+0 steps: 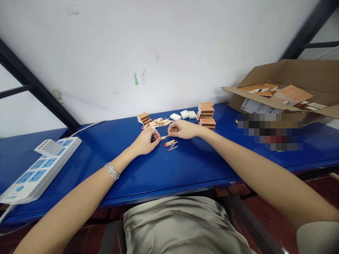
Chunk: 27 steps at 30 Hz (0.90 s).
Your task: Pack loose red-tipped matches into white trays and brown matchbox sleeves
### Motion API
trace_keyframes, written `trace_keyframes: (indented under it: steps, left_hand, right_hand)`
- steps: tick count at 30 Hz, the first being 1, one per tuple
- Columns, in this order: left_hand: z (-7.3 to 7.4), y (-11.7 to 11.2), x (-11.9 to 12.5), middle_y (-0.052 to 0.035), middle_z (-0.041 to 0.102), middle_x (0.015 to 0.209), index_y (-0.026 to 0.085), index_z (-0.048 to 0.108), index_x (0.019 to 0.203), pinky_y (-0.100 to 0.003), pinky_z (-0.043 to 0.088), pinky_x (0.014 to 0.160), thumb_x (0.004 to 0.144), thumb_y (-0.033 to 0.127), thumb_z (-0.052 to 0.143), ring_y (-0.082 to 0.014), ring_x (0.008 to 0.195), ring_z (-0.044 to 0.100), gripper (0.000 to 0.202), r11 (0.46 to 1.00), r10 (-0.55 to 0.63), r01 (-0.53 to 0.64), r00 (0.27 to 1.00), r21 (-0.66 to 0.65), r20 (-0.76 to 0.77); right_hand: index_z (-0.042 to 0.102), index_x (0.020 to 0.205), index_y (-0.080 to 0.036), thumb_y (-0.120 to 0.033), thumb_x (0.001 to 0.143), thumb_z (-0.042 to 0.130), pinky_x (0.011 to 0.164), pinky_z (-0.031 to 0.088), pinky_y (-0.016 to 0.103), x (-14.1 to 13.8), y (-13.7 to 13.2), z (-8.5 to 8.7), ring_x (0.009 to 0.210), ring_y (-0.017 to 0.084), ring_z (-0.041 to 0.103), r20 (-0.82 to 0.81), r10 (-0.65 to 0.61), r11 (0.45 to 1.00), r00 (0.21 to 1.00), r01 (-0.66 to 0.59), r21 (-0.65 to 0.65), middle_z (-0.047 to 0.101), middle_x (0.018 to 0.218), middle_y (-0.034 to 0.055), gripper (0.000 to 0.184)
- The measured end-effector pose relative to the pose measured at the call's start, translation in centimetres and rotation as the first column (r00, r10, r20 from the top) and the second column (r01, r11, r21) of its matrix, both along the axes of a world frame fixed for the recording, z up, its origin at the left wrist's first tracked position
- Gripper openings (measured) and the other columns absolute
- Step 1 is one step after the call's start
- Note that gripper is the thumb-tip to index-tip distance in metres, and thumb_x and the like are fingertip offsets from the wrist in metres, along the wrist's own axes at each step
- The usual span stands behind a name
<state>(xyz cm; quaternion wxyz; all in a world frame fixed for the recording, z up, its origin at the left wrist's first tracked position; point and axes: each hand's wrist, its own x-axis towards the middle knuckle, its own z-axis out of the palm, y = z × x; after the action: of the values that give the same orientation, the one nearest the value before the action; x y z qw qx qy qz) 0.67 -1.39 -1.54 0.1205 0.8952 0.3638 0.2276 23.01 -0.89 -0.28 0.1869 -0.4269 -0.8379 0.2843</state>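
Observation:
My left hand (148, 141), with a silver bracelet on the wrist, is closed around several matches (163, 138) whose pale ends stick out to the right. Across from it, my right hand (180, 129) pinches the end of a match that reaches toward the left fingers. Just below the gap between my hands lies a small group of red-tipped matches (171, 144) on the blue table. A large loose pile of matches (158, 123) spreads behind both hands. White inner trays (184, 114) of matchboxes lie beyond my right hand.
Orange and brown matchboxes (206, 112) are stacked behind my right forearm, and a few more matchboxes (143, 118) stand at the back left. An opened cardboard box (265, 102) full of matchboxes sits far right. A white power strip (45, 167) lies at the left.

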Motion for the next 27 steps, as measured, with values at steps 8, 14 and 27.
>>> trace_keyframes:
  steps: [8,14,27]
  left_hand:
    - [0.1,-0.2,0.0,-0.0031,0.064,0.079,0.017,0.064,0.082,-0.032,0.046,0.073,0.083,0.032,0.057,-0.0153,0.071,0.054,0.016,1.0,0.009,-0.009,1.0,0.01,-0.007]
    - [-0.1,0.1,0.0,-0.003,0.065,0.079,0.017,0.063,0.082,-0.031,0.046,0.071,0.083,0.031,0.056,-0.0144,0.069,0.053,0.015,1.0,-0.001,0.001,1.0,0.013,-0.003]
    - [0.1,0.0,0.0,-0.0035,0.064,0.08,0.017,0.063,0.084,-0.031,0.046,0.07,0.084,0.033,0.055,-0.0144,0.069,0.053,0.018,1.0,0.01,-0.01,1.0,-0.005,-0.021]
  right_hand:
    - [0.069,0.08,-0.013,-0.025,0.072,0.061,0.059,0.043,0.023,-0.2,-0.3,-0.1,0.062,0.011,0.055,-0.044,-0.027,1.0,0.999,0.027,0.0,0.066,0.07,0.0033,0.017]
    - [0.07,0.081,-0.013,-0.02,0.072,0.059,0.06,0.042,0.023,-1.3,-0.2,-1.0,0.06,0.011,0.056,-0.018,-0.036,0.992,0.999,0.038,0.119,0.068,0.071,0.0032,0.016]
    - [0.066,0.079,-0.014,-0.011,0.072,0.057,0.06,0.04,0.023,-1.6,-0.4,-1.3,0.063,0.012,0.057,0.037,-0.036,0.983,0.999,0.029,0.179,0.068,0.074,0.0034,0.012]
